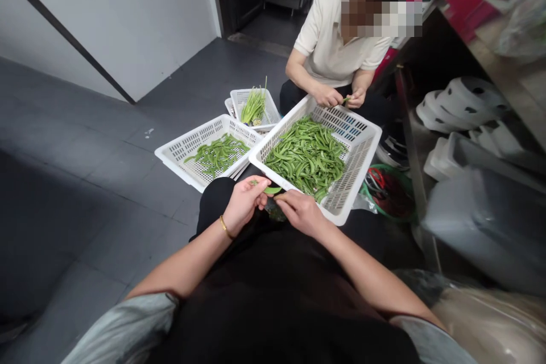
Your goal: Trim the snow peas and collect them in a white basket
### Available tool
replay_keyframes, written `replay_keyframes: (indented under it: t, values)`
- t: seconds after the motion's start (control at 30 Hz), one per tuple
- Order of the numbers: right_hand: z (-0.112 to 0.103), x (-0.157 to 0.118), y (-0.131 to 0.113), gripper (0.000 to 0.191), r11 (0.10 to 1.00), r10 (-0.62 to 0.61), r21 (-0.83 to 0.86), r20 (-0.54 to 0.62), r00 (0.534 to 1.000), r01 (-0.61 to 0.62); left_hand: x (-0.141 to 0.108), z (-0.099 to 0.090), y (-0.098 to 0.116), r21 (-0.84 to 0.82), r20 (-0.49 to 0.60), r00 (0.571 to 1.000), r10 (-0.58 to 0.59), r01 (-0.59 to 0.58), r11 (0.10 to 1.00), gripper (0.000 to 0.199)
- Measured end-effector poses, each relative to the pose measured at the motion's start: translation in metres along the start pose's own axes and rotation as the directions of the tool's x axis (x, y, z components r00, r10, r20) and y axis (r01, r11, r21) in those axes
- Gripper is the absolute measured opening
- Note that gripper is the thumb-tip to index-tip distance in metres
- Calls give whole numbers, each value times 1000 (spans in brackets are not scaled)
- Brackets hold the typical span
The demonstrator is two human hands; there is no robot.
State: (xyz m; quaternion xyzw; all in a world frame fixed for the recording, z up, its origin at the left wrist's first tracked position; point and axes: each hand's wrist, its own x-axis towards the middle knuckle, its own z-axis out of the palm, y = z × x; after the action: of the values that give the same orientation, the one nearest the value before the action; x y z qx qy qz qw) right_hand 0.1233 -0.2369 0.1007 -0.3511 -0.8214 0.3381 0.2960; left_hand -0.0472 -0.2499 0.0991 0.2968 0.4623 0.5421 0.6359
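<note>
A green pea pod (272,190) is pinched between the thumb and fingers of my left hand (249,196), above my lap. Close by its free tip is my right hand (302,210), thumb and fingers pressed together; whatever they may grip is too small to see. Just beyond my hands, a large white slotted basket (358,182) holds a heap of pea pods (309,156). To its left, a second white basket (177,154) contains a smaller, looser spread of pods (219,153).
Opposite me sits a person (336,51) in a cream shirt, fingering a pod over the large basket. Behind stands a small basket (273,108) of long green stalks (253,105). At right are a green-rimmed basket (394,205), a shelf, white containers (464,102) and a grey bin (473,222).
</note>
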Motion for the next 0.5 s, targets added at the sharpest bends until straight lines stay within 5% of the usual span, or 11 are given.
replay_keyframes:
  t: [0.1,0.23,0.5]
  values:
    - [-15,2,-10,18,984,-71,-156,102,992,86,-4,-9,5,46,16,999,30,-30,998,37]
    - [-28,3,-18,10,996,-28,-80,-26,999,26,-10,-12,7,138,64,993,97,-105,985,38]
    - [-15,-1,-17,17,987,-160,-33,-30,987,159,-11,4,-2,26,72,997,26,-28,999,56]
